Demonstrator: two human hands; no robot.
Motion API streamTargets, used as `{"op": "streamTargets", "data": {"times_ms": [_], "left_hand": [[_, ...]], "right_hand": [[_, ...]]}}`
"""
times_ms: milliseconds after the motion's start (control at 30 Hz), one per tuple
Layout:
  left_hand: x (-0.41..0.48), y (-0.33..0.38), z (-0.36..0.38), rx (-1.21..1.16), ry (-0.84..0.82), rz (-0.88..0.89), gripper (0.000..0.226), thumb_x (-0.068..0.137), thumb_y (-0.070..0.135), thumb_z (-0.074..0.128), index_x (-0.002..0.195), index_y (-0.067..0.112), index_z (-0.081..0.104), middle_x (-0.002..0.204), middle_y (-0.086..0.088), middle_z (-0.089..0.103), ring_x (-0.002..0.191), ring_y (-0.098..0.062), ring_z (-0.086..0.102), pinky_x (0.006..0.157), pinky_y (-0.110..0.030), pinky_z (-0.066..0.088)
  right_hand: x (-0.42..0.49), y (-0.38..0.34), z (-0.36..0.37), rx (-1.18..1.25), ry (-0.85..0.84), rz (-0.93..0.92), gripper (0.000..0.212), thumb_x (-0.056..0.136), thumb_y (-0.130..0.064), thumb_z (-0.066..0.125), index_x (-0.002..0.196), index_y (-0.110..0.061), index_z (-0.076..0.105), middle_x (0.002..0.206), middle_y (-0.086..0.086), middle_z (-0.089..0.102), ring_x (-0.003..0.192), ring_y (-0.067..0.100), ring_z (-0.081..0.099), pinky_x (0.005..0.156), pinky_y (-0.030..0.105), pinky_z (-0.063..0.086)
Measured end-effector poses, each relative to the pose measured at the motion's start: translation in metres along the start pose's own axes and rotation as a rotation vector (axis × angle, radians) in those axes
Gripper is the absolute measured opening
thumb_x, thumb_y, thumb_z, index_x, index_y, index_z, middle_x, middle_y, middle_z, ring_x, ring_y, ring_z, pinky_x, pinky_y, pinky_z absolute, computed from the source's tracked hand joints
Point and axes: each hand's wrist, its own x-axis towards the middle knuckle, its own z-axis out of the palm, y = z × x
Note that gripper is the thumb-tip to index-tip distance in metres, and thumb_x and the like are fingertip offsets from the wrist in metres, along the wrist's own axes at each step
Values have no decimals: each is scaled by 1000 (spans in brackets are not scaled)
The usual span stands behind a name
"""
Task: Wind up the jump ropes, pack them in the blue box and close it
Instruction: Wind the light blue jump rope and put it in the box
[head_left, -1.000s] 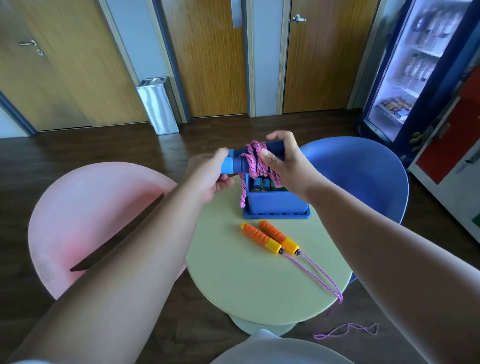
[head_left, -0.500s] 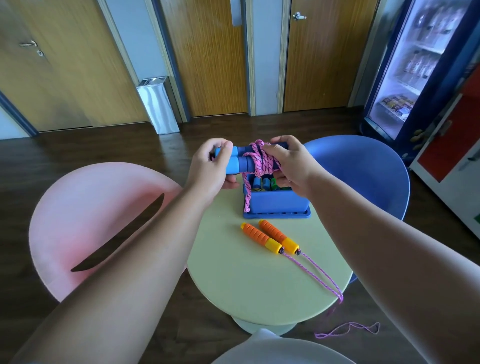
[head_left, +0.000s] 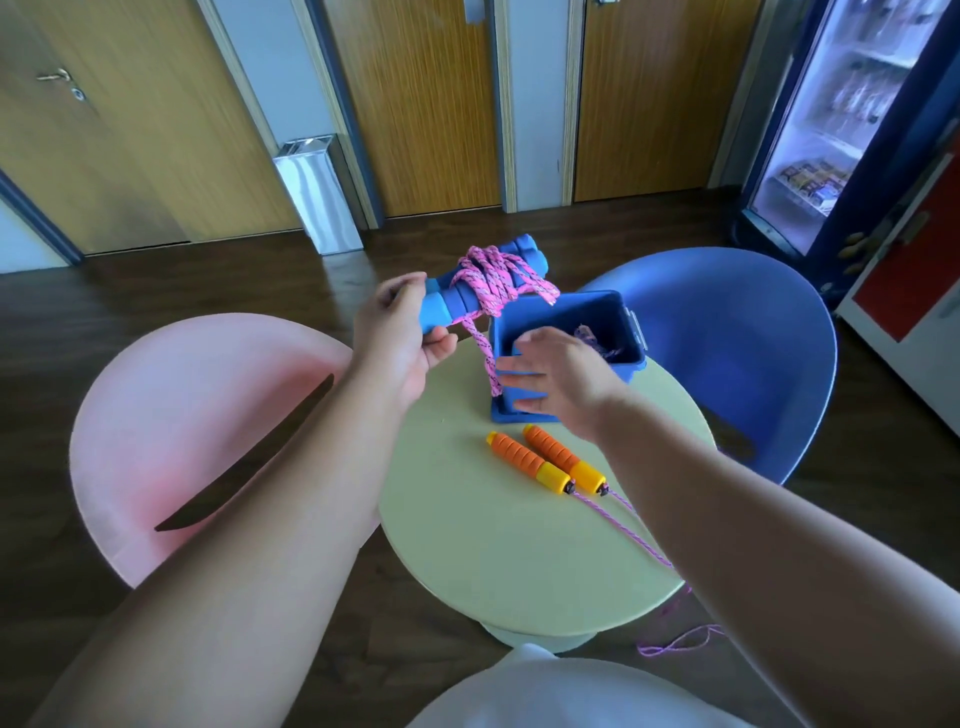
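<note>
Dark wood floor (head_left: 156, 291), pale-green round table (head_left: 519, 561): your left hand (head_left: 400, 343) grips the wound jump rope (head_left: 491, 283); your spread right hand (head_left: 556, 379) touches the blue box (head_left: 561, 312).

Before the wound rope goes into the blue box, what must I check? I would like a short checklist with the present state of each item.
1. Blue-handled rope fully wound: not ok, one loose end hangs down beside the box.
2. Left hand grips the handles firmly: ok.
3. Blue box open on top: ok.
4. Right hand steadies the box: ok, straight fingers touch its near wall.
5. Enough room inside the box: cannot tell; some cord lies inside.
6. Orange-handled rope wound: not ok, its cord runs off the table.
</note>
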Motion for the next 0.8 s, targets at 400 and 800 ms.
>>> {"op": "streamTargets", "data": {"times_ms": [400, 800], "left_hand": [[10, 1, -15, -87, 34, -138, 11, 96, 24, 66, 106, 18, 68, 91, -10, 60, 47, -11, 46, 41, -18, 42], [-2, -2, -28, 26, -42, 87, 7, 94, 13, 69, 91, 19, 68, 83, -13, 65, 37, -16, 36, 42, -18, 24]], "right_hand": [[1, 5, 0, -44, -226, -181, 9, 96, -5, 65, 90, -12, 62, 72, 3, 58, 64, 14, 43, 65, 27, 42], [6, -29, -31, -383, 247, -464, 14, 86, -13, 78, 73, -16, 76, 57, -8, 68, 57, 20, 49, 57, 35, 39]]}}
